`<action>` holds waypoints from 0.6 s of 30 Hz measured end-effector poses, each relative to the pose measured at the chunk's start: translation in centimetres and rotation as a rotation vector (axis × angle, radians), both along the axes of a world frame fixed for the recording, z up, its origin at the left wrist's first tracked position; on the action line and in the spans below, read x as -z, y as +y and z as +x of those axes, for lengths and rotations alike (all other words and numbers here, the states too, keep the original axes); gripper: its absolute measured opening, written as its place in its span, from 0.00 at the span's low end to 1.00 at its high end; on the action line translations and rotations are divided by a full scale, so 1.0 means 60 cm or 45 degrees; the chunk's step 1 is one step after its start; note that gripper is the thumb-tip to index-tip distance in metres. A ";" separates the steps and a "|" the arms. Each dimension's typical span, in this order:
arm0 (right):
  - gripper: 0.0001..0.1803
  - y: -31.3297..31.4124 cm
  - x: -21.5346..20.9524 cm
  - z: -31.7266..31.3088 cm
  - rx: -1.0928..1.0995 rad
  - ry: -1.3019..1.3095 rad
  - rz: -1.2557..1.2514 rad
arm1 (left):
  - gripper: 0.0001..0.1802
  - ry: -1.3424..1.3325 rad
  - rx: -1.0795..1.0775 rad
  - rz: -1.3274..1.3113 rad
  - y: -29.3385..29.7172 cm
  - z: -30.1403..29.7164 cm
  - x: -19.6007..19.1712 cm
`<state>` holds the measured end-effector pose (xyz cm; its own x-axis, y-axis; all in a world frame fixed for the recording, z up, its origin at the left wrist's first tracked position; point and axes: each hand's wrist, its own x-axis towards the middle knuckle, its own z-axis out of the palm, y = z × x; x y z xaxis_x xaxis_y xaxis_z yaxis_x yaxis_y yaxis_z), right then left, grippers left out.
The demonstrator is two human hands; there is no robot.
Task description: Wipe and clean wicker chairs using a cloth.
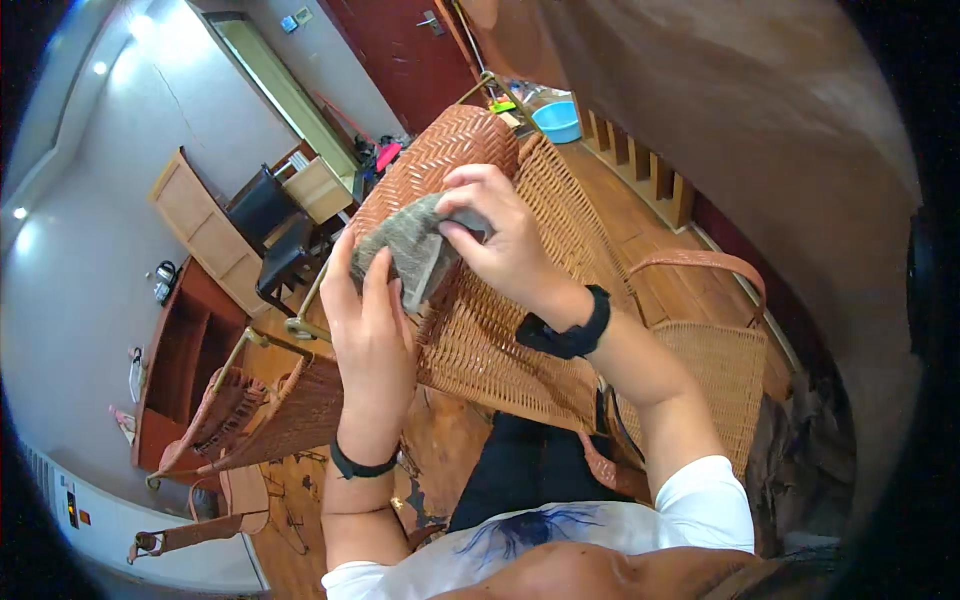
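A grey-green cloth (407, 243) lies folded over the brown woven headrest (438, 150) of a wicker chair, between my two hands. My right hand (500, 235) pinches the cloth's right part between thumb and bent fingers; a black band circles that wrist. My left hand (372, 320) grips the cloth's lower left edge, its fingers pointing up along it. A thin dark band sits on the left wrist. Below the cloth, the chair's tan woven back (520, 350) slopes toward me. Part of the headrest is hidden behind the cloth and hands.
Another woven chair piece on a metal frame (265, 420) stands at the left. To the right is a woven seat with a curved armrest (705, 262). A blue basin (557, 121), a black chair (285, 230) and a red-brown cabinet (190, 350) stand farther off.
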<state>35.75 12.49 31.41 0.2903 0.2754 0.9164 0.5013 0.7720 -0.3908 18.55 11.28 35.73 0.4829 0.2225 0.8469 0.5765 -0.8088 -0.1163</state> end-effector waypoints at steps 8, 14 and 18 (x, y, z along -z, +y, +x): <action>0.18 0.000 0.035 -0.026 0.371 -0.163 0.056 | 0.27 0.470 -0.167 0.190 0.002 -0.024 -0.011; 0.23 0.021 0.030 -0.020 0.305 -0.303 0.138 | 0.26 0.736 -0.315 0.246 -0.008 -0.029 -0.045; 0.20 0.064 0.009 0.011 0.338 -0.346 0.179 | 0.24 0.774 -0.286 0.231 0.012 -0.005 -0.061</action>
